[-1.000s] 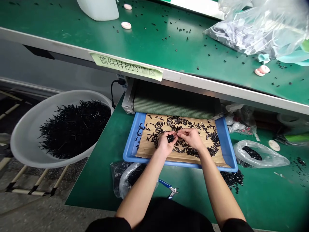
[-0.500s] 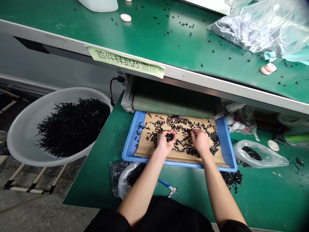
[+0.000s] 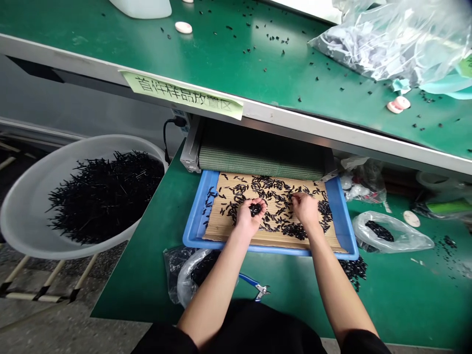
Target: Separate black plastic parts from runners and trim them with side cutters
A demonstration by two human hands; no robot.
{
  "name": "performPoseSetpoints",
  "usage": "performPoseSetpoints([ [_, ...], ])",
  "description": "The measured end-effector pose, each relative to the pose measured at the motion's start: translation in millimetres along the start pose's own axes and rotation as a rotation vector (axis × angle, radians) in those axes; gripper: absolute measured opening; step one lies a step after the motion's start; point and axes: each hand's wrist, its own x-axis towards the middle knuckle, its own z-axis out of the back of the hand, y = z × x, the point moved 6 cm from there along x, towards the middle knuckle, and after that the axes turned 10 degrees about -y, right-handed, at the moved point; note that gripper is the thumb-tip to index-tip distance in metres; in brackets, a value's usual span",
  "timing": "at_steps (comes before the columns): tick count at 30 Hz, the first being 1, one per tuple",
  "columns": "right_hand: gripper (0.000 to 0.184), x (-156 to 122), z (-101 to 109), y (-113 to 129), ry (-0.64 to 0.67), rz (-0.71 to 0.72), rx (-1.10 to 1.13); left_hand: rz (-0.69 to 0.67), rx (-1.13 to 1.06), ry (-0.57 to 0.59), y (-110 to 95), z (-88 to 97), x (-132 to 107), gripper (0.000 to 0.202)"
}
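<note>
A blue tray (image 3: 349,221), lined with corrugated cardboard (image 3: 228,233), holds many small, glossy black parts (image 3: 295,230) scattered across it. Over the left half of the tray my left hand (image 3: 249,218) is cupped, palm up, with a small heap of black parts (image 3: 255,210) in its curled fingers. My right hand (image 3: 307,210) is at the tray's right half, thumb and fingers pinched together at a small black part; the fingertips partly hide it.
Behind the tray is a green ribbed conveyor belt (image 3: 258,163) under a shelf (image 3: 280,114). A white tub (image 3: 25,216) of black sticks stands left. Blue-handled nippers (image 3: 261,291) and a plastic bag (image 3: 184,282) lie in front. Another bag (image 3: 409,238) and loose black parts (image 3: 354,271) are right.
The view has shifted slightly, so the surroundings appear a little further left. Both hands keep nearly the same pose over the tray, the left still cupped around its black parts.
</note>
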Motion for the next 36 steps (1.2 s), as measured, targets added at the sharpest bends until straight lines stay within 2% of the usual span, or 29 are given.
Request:
performPoseSetpoints([
  [4,0.024,12.0,-4.1,7.6,0.019,0.045,0.084,-0.012,0.018,0.006,-1.4,0.3,0.7,0.03],
  [7,0.022,14.7,6.1,2.0,-0.024,-0.002,0.134,-0.019,0.029,0.012,-1.2,0.7,2.0,0.03],
  [11,0.024,-3.1,23.0,2.5,-0.073,-0.093,0.223,-0.009,0.048,0.03,4.9,-1.1,4.0,0.03],
  [17,0.02,-49.6,20.6,62.8,0.063,0.004,0.531,0.018,0.096,0.051,18.3,-4.6,7.1,0.028],
  [20,0.02,-59.9,21.1,87.4,0.102,0.108,0.543,0.021,0.106,0.05,21.4,-6.2,8.7,0.029],
  [23,0.022,-64.4,25.2,101.1,0.109,0.254,0.519,0.042,0.108,0.064,22.9,-9.5,8.2,0.033],
  [25,0.026,-66.6,26.7,104.1,0.112,0.317,0.493,0.056,0.106,0.076,23.0,-11.7,6.7,0.034],
  [27,0.026,-67.9,26.5,102.4,0.111,0.32,0.459,0.068,0.101,0.087,22.9,-13.3,4.7,0.034],
  [33,0.011,-70.2,20.5,90.5,0.14,0.174,0.461,0.097,0.085,0.107,24.0,-14.7,1.2,0.034],
  [36,0.015,-71.5,19.2,87.2,0.131,0.107,0.486,0.115,0.081,0.105,25.1,-14.4,1.8,0.033],
])
